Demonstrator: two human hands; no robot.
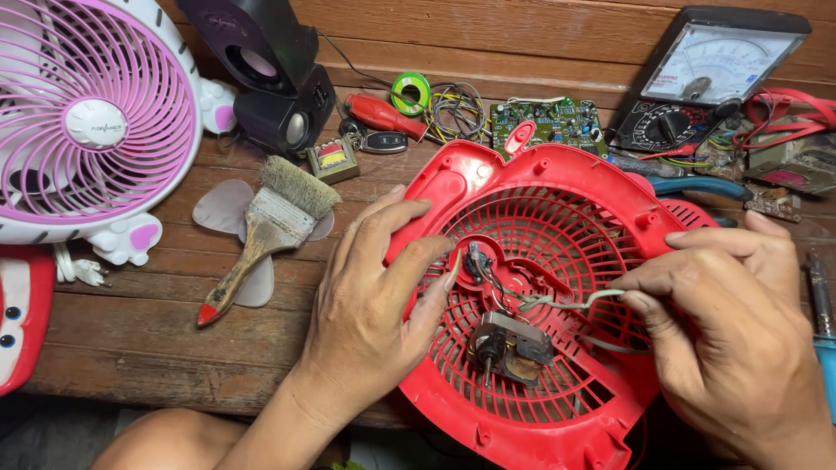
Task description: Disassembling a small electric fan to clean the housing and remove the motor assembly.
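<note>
Left hand gripping red fan grille at 9 o'clock. Right hand pinching grey wire at 3 o'clock. Resting on wooden surface.

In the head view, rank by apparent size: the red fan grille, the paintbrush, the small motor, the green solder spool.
1. Red fan grille
2. Paintbrush
3. Small motor
4. Green solder spool, though it lies farther from the camera, so this last place is unsure.
</note>
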